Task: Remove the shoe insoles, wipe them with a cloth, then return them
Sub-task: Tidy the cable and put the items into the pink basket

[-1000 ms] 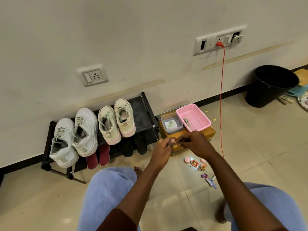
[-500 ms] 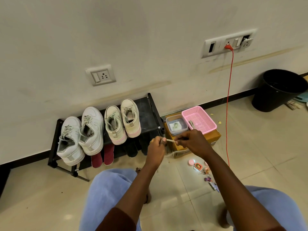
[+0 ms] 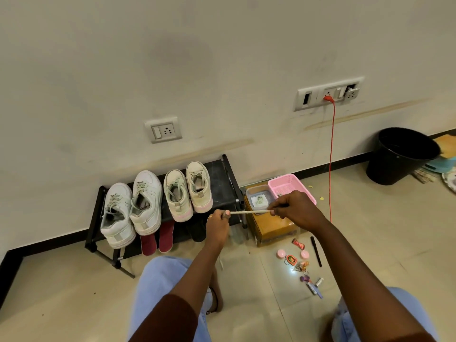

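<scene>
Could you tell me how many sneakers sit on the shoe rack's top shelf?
4, in a row: left white sneaker at the left end, right white sneaker beside it, then left cream sneaker and right cream sneaker toward the middle. Footwear below is partly hidden.

Inspection finding: no text, brand, number or sign is reading legibly anywhere in view. A white slip (image 3: 258, 200) lying inside the clear tub (image 3: 248, 191) is carrying a green mark, too small to make out. A red wrapper (image 3: 298, 243) and a purple packet (image 3: 314, 290) on the floor are showing print that is coming through as colour only. The white sneakers (image 3: 145, 201) are displaying no readable logo.
</scene>
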